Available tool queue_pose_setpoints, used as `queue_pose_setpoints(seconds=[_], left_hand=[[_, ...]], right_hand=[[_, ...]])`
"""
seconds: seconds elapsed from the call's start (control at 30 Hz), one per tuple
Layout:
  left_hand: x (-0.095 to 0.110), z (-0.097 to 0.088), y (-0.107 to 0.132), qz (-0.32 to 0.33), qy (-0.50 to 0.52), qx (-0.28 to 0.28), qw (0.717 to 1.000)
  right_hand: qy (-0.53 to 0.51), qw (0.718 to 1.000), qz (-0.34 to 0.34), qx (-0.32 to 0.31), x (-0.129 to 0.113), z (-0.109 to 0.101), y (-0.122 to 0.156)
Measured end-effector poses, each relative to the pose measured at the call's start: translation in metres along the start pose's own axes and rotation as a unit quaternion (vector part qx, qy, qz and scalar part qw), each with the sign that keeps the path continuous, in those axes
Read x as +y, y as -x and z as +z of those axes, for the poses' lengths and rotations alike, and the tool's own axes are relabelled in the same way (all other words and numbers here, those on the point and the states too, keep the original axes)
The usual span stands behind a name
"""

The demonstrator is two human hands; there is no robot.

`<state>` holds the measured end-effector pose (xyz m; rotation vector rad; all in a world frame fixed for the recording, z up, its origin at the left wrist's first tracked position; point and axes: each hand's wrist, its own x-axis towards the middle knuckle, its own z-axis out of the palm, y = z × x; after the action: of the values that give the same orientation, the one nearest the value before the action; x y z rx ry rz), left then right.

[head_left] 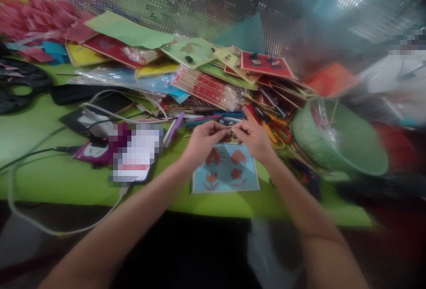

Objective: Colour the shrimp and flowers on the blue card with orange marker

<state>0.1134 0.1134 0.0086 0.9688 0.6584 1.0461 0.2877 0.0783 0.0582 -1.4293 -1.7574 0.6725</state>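
My left hand (pixel 203 142) and my right hand (pixel 254 138) meet above a light blue card (pixel 226 169) with red flower shapes on it. Both hands are closed in a pinch, fingertips almost touching, around a tiny piece between them that is too small and blurred to name. The blue card lies flat on the green table (pixel 49 178) near its front edge. Both forearms reach in from the bottom of the view.
A green bowl (pixel 336 138) stands to the right. Orange-handled scissors (pixel 278 131) lie beside my right hand. Packs of wooden sticks (pixel 209 87) and coloured cards (pixel 266 65) pile up behind. Phones and cables (pixel 100 120) lie at the left.
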Motion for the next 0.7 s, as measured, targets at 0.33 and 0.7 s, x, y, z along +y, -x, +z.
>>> queue_pose_setpoints(seconds=[0.33,0.7], left_hand=[[-0.0036,0.004,0.0024,0.029,-0.015,0.016,0.999],[-0.0024,0.0057,0.0032,0.037,-0.004,0.019,0.999]], right_hand=[[-0.042,0.998,0.043,0.037,-0.0041,0.0045,-0.0001],[-0.115,0.989,0.083,0.043,-0.0005,0.0065,-0.0018]])
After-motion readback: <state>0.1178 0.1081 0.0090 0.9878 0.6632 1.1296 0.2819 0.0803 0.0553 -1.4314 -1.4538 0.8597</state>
